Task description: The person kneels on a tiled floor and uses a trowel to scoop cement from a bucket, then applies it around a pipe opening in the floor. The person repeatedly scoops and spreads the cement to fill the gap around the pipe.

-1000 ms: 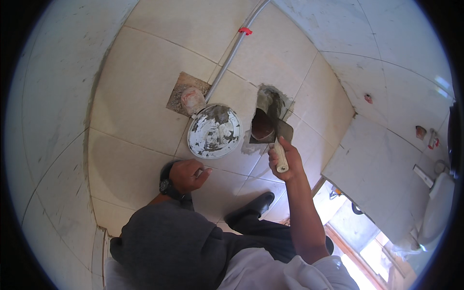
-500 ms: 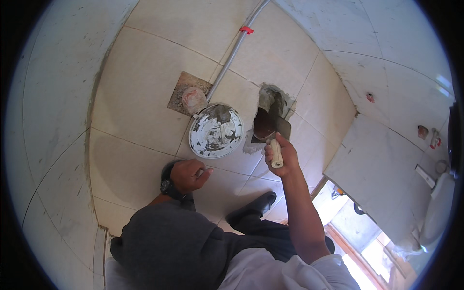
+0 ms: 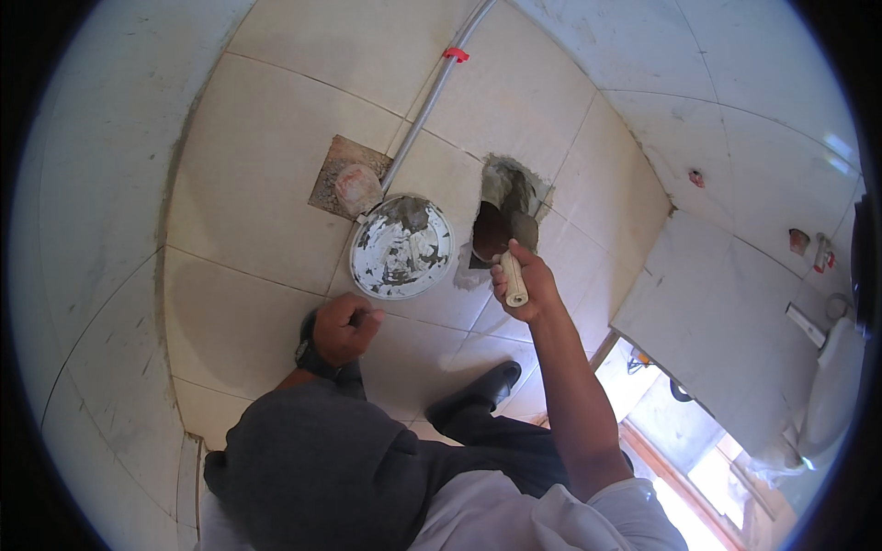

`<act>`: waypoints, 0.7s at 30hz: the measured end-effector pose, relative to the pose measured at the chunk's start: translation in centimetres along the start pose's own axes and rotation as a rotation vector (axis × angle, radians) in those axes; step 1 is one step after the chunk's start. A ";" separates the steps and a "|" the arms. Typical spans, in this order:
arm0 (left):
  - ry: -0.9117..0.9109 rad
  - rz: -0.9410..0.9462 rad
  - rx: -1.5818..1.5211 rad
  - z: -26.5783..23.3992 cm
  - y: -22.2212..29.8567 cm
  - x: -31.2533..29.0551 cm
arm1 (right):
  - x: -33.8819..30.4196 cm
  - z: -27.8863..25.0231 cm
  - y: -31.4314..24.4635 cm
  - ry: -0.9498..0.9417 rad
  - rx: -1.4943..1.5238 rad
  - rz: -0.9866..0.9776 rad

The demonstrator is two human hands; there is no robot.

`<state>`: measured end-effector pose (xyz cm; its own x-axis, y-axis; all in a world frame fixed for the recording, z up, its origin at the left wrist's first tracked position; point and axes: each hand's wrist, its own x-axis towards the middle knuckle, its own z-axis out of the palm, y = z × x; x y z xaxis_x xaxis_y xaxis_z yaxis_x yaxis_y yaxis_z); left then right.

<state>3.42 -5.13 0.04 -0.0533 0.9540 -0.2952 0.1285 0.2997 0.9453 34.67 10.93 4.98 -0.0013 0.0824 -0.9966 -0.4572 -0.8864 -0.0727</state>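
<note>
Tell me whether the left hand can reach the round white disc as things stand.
Probably yes: the loosely curled left hand is close to the white disc, with nothing visible between them, and the right hand, holding the trowel, is off to the right.

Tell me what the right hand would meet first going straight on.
Likely the ragged floor hole: the right hand points toward it, its trowel blade leading. Depth is hard to judge, so whether the blade already touches the hole's side is unclear.

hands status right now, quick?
Left hand: loosely closed, nothing visible in it.
Right hand: closed around the pale handle of a trowel.
</note>
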 end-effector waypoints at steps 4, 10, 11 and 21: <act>-0.032 0.021 0.017 0.0 -0.1 0.0 | 0.1 -0.3 -0.8 -0.026 -0.002 0.010; -0.026 0.040 0.025 0.3 -0.4 0.0 | -3.9 -1.0 -1.0 -0.011 -0.049 -0.093; -0.031 0.028 0.011 0.3 -0.4 0.0 | -4.2 -1.0 -1.0 -0.004 -0.057 -0.096; -0.050 0.048 0.044 0.2 -0.4 0.0 | -0.7 0.2 -2.2 -0.030 -0.070 -0.001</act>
<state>3.58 -5.21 -0.38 0.0035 0.9663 -0.2574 0.1735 0.2529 0.9518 35.56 12.92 5.90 -0.0285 0.0957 -0.9950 -0.3943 -0.9158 -0.0768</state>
